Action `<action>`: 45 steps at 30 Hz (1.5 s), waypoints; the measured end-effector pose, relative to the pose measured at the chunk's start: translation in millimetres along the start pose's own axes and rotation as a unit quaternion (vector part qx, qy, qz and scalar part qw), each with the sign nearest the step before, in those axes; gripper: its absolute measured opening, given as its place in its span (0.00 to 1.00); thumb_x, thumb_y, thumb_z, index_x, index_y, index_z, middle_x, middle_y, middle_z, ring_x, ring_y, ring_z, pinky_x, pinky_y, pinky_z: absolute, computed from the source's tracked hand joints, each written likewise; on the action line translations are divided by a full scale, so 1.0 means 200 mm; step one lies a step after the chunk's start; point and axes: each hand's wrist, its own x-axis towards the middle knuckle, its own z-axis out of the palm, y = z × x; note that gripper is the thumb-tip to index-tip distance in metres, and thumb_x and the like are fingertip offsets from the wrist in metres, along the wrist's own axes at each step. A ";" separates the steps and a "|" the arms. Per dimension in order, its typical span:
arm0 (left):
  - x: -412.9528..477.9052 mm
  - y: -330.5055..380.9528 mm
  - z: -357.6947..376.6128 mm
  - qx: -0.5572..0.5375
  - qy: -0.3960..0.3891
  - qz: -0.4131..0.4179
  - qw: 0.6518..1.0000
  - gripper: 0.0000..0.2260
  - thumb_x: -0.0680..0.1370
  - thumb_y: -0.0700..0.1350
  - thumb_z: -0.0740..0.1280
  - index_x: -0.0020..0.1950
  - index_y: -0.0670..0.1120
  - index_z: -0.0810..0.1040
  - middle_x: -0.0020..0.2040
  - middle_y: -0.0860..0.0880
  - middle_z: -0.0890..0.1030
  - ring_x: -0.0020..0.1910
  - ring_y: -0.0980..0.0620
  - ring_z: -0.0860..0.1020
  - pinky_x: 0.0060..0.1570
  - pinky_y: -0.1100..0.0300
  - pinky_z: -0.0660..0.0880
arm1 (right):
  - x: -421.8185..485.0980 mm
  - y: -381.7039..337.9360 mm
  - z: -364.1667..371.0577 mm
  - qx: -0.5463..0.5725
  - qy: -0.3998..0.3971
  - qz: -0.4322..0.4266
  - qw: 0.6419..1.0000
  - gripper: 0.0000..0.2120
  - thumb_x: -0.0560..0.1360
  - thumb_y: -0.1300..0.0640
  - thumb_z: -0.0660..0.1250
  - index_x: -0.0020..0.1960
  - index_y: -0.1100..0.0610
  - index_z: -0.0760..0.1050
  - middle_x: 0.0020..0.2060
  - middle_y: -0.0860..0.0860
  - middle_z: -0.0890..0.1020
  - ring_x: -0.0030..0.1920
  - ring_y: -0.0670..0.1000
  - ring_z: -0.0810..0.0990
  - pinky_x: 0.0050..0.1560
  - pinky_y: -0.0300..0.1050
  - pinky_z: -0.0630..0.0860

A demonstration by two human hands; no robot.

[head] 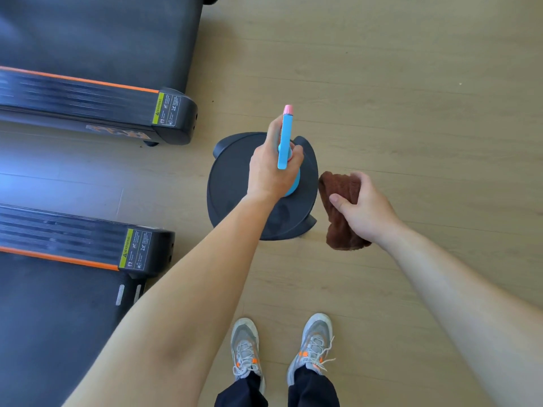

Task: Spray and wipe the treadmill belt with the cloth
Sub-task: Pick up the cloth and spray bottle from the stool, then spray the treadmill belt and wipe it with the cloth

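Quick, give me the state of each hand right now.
Left hand: closed, holding the spray bottle.
Right hand: closed, holding the cloth.

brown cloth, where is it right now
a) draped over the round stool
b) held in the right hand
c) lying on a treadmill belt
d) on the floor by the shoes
b: the right hand grips the brown cloth beside the dark stool, while the left hand holds the spray bottle.
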 end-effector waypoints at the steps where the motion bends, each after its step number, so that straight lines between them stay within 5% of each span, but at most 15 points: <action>1: -0.01 0.01 -0.01 -0.003 0.000 -0.010 1.000 0.23 0.79 0.43 0.65 0.74 0.52 0.69 0.37 0.52 0.79 0.35 0.51 0.79 0.40 0.58 0.77 | -0.01 0.00 -0.01 -0.004 0.004 0.005 1.000 0.31 0.78 0.48 0.71 0.75 0.54 0.63 0.65 0.51 0.77 0.65 0.54 0.75 0.63 0.45 0.69; 5: -0.14 0.07 -0.19 -0.043 0.000 -0.059 0.997 0.20 0.77 0.38 0.65 0.69 0.49 0.73 0.46 0.57 0.78 0.40 0.54 0.79 0.41 0.71 0.73 | -0.12 -0.12 -0.07 0.004 -0.011 0.002 1.000 0.26 0.73 0.51 0.77 0.67 0.53 0.74 0.55 0.47 0.82 0.56 0.52 0.81 0.57 0.45 0.75; 8: -0.32 0.13 -0.44 -0.083 -0.008 -0.112 0.990 0.21 0.71 0.42 0.64 0.64 0.53 0.76 0.50 0.57 0.79 0.50 0.53 0.79 0.51 0.57 0.77 | -0.26 -0.31 -0.06 0.001 -0.038 -0.036 0.999 0.22 0.71 0.52 0.79 0.62 0.49 0.77 0.51 0.46 0.83 0.52 0.51 0.83 0.59 0.50 0.78; 11: -0.54 0.19 -0.74 -0.071 0.006 -0.151 0.986 0.22 0.69 0.43 0.63 0.63 0.53 0.76 0.58 0.54 0.79 0.56 0.53 0.77 0.54 0.58 0.72 | -0.46 -0.57 -0.02 -0.044 -0.103 -0.082 0.990 0.21 0.74 0.52 0.76 0.65 0.49 0.73 0.54 0.47 0.82 0.55 0.52 0.81 0.59 0.48 0.76; 14: -0.79 0.28 -1.07 -0.077 0.028 -0.199 0.977 0.21 0.71 0.38 0.66 0.61 0.57 0.75 0.56 0.57 0.79 0.54 0.52 0.77 0.55 0.56 0.72 | -0.69 -0.85 0.05 -0.111 -0.171 -0.125 0.971 0.20 0.78 0.49 0.71 0.66 0.47 0.67 0.56 0.48 0.79 0.55 0.54 0.78 0.57 0.49 0.73; 20: -1.39 0.46 -1.66 -0.091 0.127 -0.285 0.946 0.24 0.73 0.38 0.66 0.67 0.55 0.76 0.59 0.56 0.81 0.55 0.53 0.78 0.56 0.58 0.71 | -1.22 -1.29 0.34 -0.182 -0.283 -0.223 0.915 0.22 0.79 0.49 0.68 0.70 0.48 0.68 0.60 0.47 0.79 0.60 0.52 0.77 0.59 0.46 0.72; 26: -1.99 0.52 -2.07 -0.150 0.291 -0.345 0.880 0.25 0.70 0.38 0.65 0.63 0.60 0.76 0.57 0.60 0.81 0.51 0.52 0.78 0.49 0.60 0.72 | -1.77 -1.61 0.70 -0.282 -0.349 -0.337 0.828 0.22 0.78 0.43 0.68 0.69 0.48 0.72 0.62 0.50 0.81 0.63 0.56 0.77 0.55 0.42 0.69; 33: -2.60 0.42 -2.44 -0.182 0.432 -0.404 0.786 0.19 0.73 0.36 0.68 0.58 0.55 0.77 0.55 0.59 0.80 0.47 0.49 0.76 0.46 0.56 0.71 | -2.24 -1.94 1.13 -0.341 -0.381 -0.419 0.750 0.20 0.76 0.39 0.68 0.63 0.49 0.75 0.58 0.50 0.82 0.59 0.55 0.78 0.57 0.49 0.75; 36: -2.78 0.34 -2.63 -0.201 0.464 -0.397 0.766 0.23 0.71 0.37 0.67 0.56 0.65 0.75 0.58 0.56 0.80 0.48 0.50 0.76 0.47 0.56 0.72 | -2.39 -2.08 1.36 -0.362 -0.386 -0.441 0.725 0.19 0.76 0.40 0.68 0.61 0.49 0.75 0.56 0.50 0.82 0.58 0.54 0.78 0.54 0.46 0.73; 39: -2.89 0.22 -2.85 -0.208 0.471 -0.390 0.764 0.29 0.72 0.36 0.66 0.52 0.74 0.71 0.58 0.58 0.80 0.50 0.50 0.77 0.49 0.53 0.73 | -2.51 -2.22 1.58 -0.380 -0.377 -0.465 0.705 0.18 0.76 0.40 0.69 0.60 0.48 0.75 0.56 0.49 0.82 0.57 0.54 0.78 0.52 0.45 0.71; 45: -2.93 -0.05 -3.36 -0.203 0.454 -0.376 0.782 0.23 0.72 0.38 0.67 0.55 0.66 0.74 0.58 0.57 0.80 0.46 0.51 0.75 0.47 0.55 0.72 | -2.67 -2.54 1.95 -0.396 -0.345 -0.490 0.696 0.19 0.75 0.40 0.69 0.62 0.46 0.74 0.56 0.49 0.82 0.58 0.54 0.79 0.50 0.43 0.69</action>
